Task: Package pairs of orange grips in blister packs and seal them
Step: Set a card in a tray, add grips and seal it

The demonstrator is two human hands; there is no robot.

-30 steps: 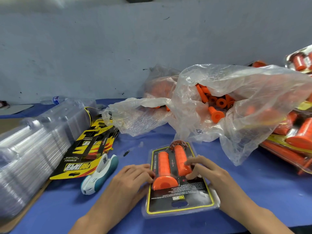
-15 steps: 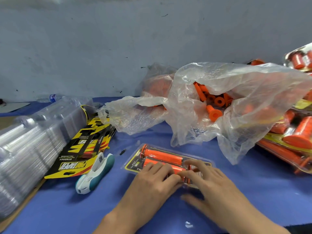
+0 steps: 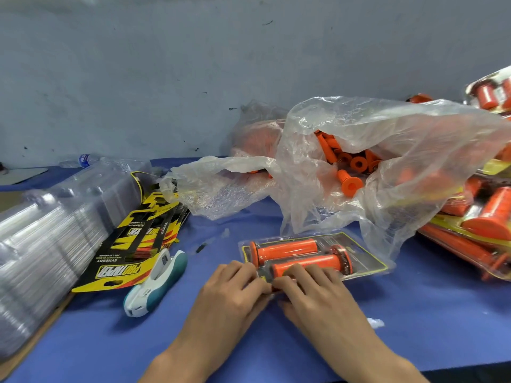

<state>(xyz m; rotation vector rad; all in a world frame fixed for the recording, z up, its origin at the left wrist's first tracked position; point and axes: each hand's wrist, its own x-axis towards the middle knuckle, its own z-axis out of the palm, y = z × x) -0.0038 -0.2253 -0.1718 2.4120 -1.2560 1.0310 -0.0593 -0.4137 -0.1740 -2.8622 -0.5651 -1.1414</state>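
At the lower centre of the frame, both my hands were on the blister pack (image 3: pixel 359 261), which lay flat on the blue bench (image 3: pixel 414 313) with its long side across the view. Left hand (image 3: pixel 235 294): fingers bent over the pack's near left edge, pinching it. Right hand (image 3: pixel 318 297): fingers curled over the near edge just beside the left, thumb tucked toward the rim, gripping it too. The thumbs almost met.

Inside the pack, two orange grips (image 3: pixel 284 251) lay side by side, lengthwise, flanged ends to the left, over a black and yellow card.

Left of the hands: a white and teal hand tool (image 3: pixel 154 283), resting at a slant on the bench. Beyond it, a fanned pile of printed cards (image 3: pixel 138 244), black and yellow. Far left: a long stack of clear shells (image 3: pixel 49 239).

Upper right of centre: a crumpled clear plastic bag (image 3: pixel 414 150), mouth open toward me, with loose grips (image 3: pixel 348 183) inside. Its lower fold touched the pack's far right corner. Right edge: a heap of filled packs (image 3: pixel 475 217).
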